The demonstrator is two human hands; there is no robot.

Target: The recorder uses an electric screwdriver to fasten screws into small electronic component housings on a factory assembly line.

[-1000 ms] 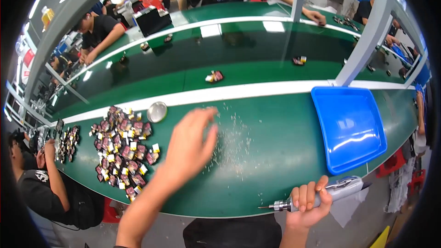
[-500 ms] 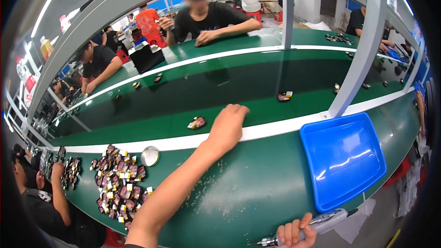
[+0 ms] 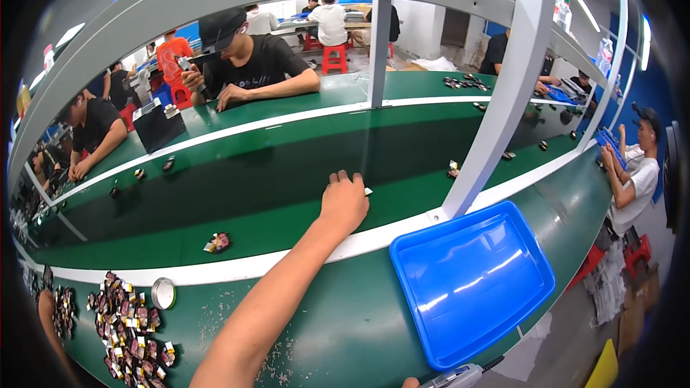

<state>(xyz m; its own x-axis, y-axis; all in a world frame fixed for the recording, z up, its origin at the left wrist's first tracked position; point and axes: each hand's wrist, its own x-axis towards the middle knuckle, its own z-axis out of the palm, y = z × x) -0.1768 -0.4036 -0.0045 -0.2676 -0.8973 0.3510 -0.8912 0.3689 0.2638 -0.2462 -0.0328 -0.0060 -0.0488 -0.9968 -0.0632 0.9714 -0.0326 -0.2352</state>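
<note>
My left hand [image 3: 345,202] reaches out over the dark conveyor belt [image 3: 287,165]. Its fingers are curled down over a small part, of which only a white tip [image 3: 369,191] shows; the hand hides the rest. At the bottom edge a bit of my right hand [image 3: 411,383] shows against a grey electric screwdriver [image 3: 458,376], whose cord runs off to the right. Most of that hand is cut off by the frame. Left of my left hand, a small black part with pink and white bits [image 3: 217,242] lies on the belt.
A blue plastic tray [image 3: 474,284] stands at the right by a grey frame post [image 3: 496,100]. At the left are a heap of small black parts [image 3: 129,330] and a round metal tin [image 3: 163,293]. Tiny bits [image 3: 280,359] litter the green table. Co-workers sit around the line.
The view has swung to the right. My left hand has gone farther onto the belt, over a part that lay in plain sight before. My right hand has mostly slipped below the frame.
</note>
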